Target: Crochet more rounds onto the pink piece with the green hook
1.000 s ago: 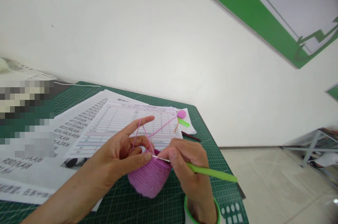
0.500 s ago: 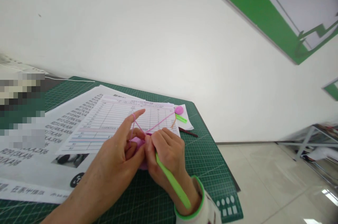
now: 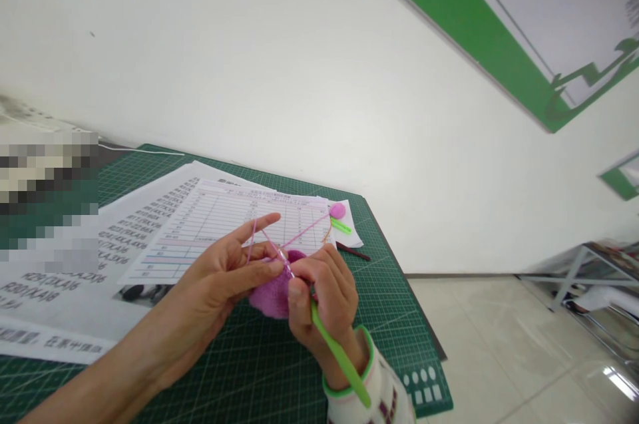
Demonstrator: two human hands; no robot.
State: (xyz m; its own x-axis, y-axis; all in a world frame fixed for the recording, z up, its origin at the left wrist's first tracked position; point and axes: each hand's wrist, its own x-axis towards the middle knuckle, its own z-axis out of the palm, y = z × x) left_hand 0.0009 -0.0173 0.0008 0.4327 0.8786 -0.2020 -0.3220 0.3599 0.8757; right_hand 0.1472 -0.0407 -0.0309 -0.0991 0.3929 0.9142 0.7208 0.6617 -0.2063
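A rounded piece of pink-purple crochet work (image 3: 272,296) is pinched between the thumb and fingers of my left hand (image 3: 224,271), whose index finger points out to the right. Pink yarn (image 3: 305,232) loops over that finger and runs back to a small pink ball (image 3: 338,211). My right hand (image 3: 327,294) is closed around a crochet hook with a green handle (image 3: 342,361). The hook's silver shaft shows between the hands, its tip at the edge of the crochet work by my left thumb. Part of the piece is hidden behind my fingers.
Printed sheets (image 3: 164,211) lie on a green cutting mat (image 3: 389,304). Near the yarn ball are a bright green clip-like item (image 3: 341,225) and a dark thin stick (image 3: 353,251). A white wall (image 3: 279,64) stands behind; a metal rack (image 3: 569,277) is at right.
My right hand has drawn back slightly right and down, baring the hook's silver shaft. More of the crochet piece shows, and my left thumb now lies flatter along it. The view has shifted slightly.
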